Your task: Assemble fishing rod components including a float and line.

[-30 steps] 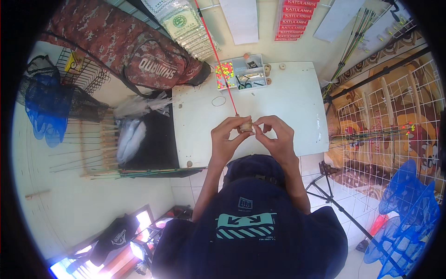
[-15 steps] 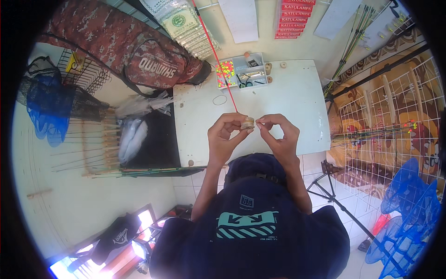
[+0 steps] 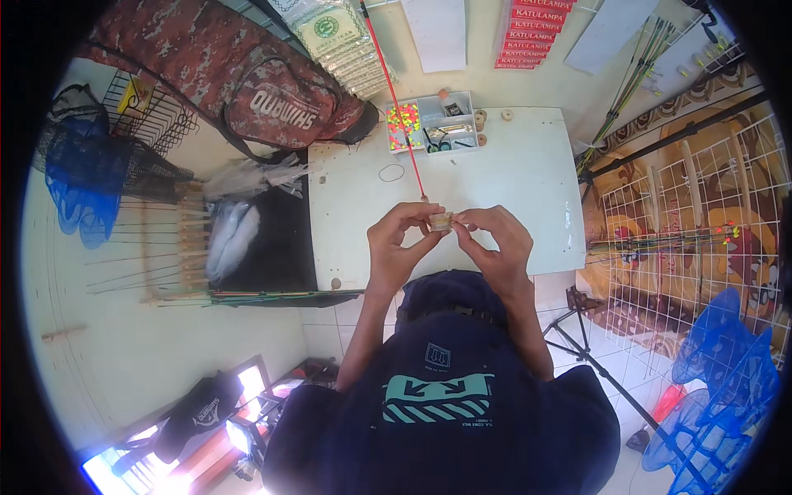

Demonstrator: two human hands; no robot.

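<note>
Fingers of the left hand (image 3: 394,252) are clamped on one small round piece (image 3: 441,222), pale and wood-coloured, with the thumb below it and the forefinger above. This piece is just beyond the person's front, over the near part of the white tabletop (image 3: 528,186), and I take it as the centre of my clock. On its three o'clock side is the right hand (image 3: 507,246); its thumb and forefinger tips come very near to each other, but whether they are pinched, or have some thin thing between them, I cannot tell from where I stand.

What has changed is small: half a second ago a gap was seen between the right fingertips and the piece, and now they are at its edge, touching or almost so. To my judgement, this means that both hands now work on the same spot — the left one steadies, the right one does the finer part.

A red rod (image 3: 414,169) runs from near the left forefinger toward between eleven and twelve o'clock. At twelve o'clock stands a divided box (image 3: 454,151) with bright beads (image 3: 408,132) — and at one o'clock lie pale rings (image 3: 506,115).
</note>
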